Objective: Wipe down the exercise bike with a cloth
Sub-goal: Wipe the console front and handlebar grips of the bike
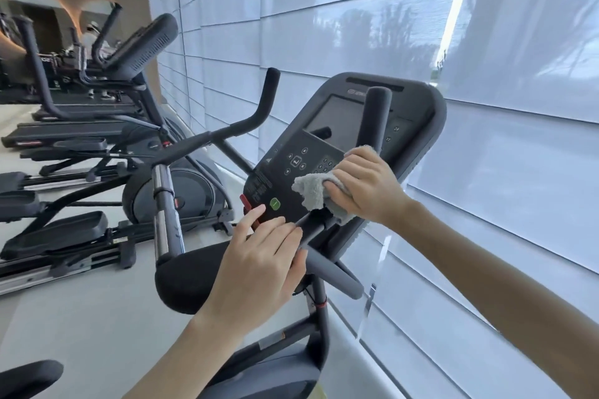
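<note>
I've got the right hand (pixel 363 185) on the cloth (pixel 312 189), fingers (pixel 338 172) curled tight round the grey bundle and pressing it flat against the console (pixel 285 178) of the bike (pixel 319 298). A loose flap of cloth spills out past the fingertips toward the keypad (pixel 296 160), and another corner pokes up behind the knuckles, against the upright grip (pixel 376 120). The screen (pixel 337 120) sits above those fingers, dark.

Left hand (pixel 259 259) now: fingers (pixel 251 220) straight and slightly apart, holding nothing, lying along the console's bottom edge. The index tip is right at the red tab (pixel 245 202), and the green button (pixel 275 204) sits just beyond the middle fingertips. The bar (pixel 312 227) runs just beside the little finger, between my two hands.

Off past the left fingers stand more machines (pixel 139 191) in a row; pale blinds (pixel 486 172) lie behind the right hand.
</note>
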Available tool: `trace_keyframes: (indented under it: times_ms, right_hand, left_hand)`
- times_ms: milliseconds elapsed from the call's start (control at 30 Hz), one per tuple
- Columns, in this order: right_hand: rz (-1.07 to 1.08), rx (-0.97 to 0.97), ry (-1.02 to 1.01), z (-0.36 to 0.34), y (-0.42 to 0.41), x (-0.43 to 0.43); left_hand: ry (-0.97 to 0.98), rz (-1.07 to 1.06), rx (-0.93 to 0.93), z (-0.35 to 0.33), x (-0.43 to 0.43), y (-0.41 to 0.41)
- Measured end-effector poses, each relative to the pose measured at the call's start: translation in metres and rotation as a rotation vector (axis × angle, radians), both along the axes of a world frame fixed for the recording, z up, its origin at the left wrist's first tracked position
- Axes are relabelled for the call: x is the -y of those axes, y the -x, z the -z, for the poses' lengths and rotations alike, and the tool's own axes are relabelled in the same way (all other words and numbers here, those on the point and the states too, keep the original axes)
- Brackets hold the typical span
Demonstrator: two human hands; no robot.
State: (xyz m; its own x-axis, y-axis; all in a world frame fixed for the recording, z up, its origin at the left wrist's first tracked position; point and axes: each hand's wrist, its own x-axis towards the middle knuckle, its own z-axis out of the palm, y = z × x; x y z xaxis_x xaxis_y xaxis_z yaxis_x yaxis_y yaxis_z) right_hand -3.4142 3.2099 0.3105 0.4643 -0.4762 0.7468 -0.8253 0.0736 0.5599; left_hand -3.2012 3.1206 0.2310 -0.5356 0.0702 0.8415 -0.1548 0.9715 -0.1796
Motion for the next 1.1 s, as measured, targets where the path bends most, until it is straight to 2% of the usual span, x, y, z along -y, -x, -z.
trace_keyframes:
  times_ms: [100, 167, 233, 333, 533, 733, 800, 900, 967, 1033, 1100]
  right_hand:
    - [0.028, -0.238, 0.151, -0.042, 0.013, 0.002]
    - [0.132, -0.325, 0.211, -0.069, 0.022, 0.007]
    - [0.265, -0.373, 0.186, -0.079, 0.034, 0.011]
    - [0.371, -0.289, 0.048, -0.074, 0.045, 0.013]
    - [0.343, -0.041, -0.058, -0.021, 0.023, 0.014]
    - [0.245, 0.404, -0.092, 0.021, -0.021, 0.007]
    - [0.183, 0.495, -0.084, 0.033, -0.039, 0.008]
    - [0.108, 0.461, -0.089, 0.036, -0.056, 0.008]
    - [0.100, 0.350, 0.020, 0.018, -0.051, 0.006]
    - [0.157, 0.267, 0.147, -0.009, -0.032, 0.006]
    - [0.279, 0.224, 0.127, -0.027, -0.013, 0.005]
  left_hand:
    - [-0.009, 0.012, -0.013, -0.002, 0.007, -0.001]
    - [-0.014, 0.018, -0.017, -0.003, 0.010, 0.000]
    - [-0.021, 0.032, -0.029, -0.002, 0.011, 0.001]
    - [-0.024, 0.052, -0.027, 0.001, 0.011, 0.002]
    - [-0.020, 0.039, -0.007, 0.002, 0.010, -0.004]
    - [-0.017, 0.024, 0.013, 0.005, -0.001, -0.009]
    - [-0.022, 0.003, 0.022, 0.004, -0.004, -0.010]
    - [-0.049, 0.002, 0.024, 0.010, -0.006, -0.016]
    - [-0.072, 0.003, 0.005, 0.015, -0.005, -0.021]
    - [-0.083, -0.012, -0.009, 0.019, -0.003, -0.026]
    - [-0.071, -0.029, -0.006, 0.023, -0.003, -0.028]
